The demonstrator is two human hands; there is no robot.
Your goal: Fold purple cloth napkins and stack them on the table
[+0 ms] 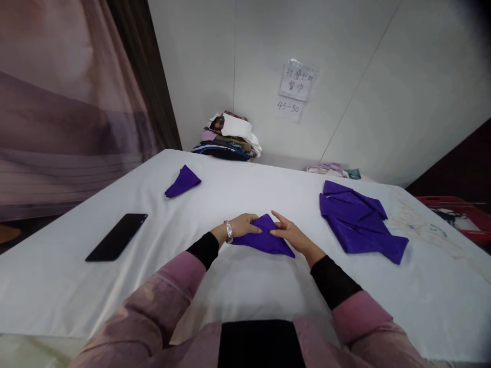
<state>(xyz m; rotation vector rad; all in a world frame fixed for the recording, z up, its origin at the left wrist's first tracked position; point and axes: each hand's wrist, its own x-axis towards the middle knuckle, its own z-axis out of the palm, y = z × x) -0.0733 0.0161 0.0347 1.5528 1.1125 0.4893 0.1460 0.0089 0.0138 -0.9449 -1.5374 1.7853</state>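
A purple cloth napkin (264, 240), folded into a flat triangle with its tip pointing away from me, lies on the table close in front of me. My left hand (245, 225), with a silver bracelet at the wrist, grips its left side, thumb on top and fingers round the upper edge. On the right side my right hand (289, 231) presses its thumb onto the cloth; its index finger sticks up past the edge and the other fingers are partly hidden. Further left sits a second purple napkin (183, 181), folded into a cone shape.
Several loose purple napkins (356, 220) lie in a heap at the right on the white-covered table (161, 291). A black phone (117, 237) lies at the left. Folded clothes (228, 135) are stacked by the wall, beneath a paper sign (296, 82). A red basket (456, 204) stands beyond the right edge.
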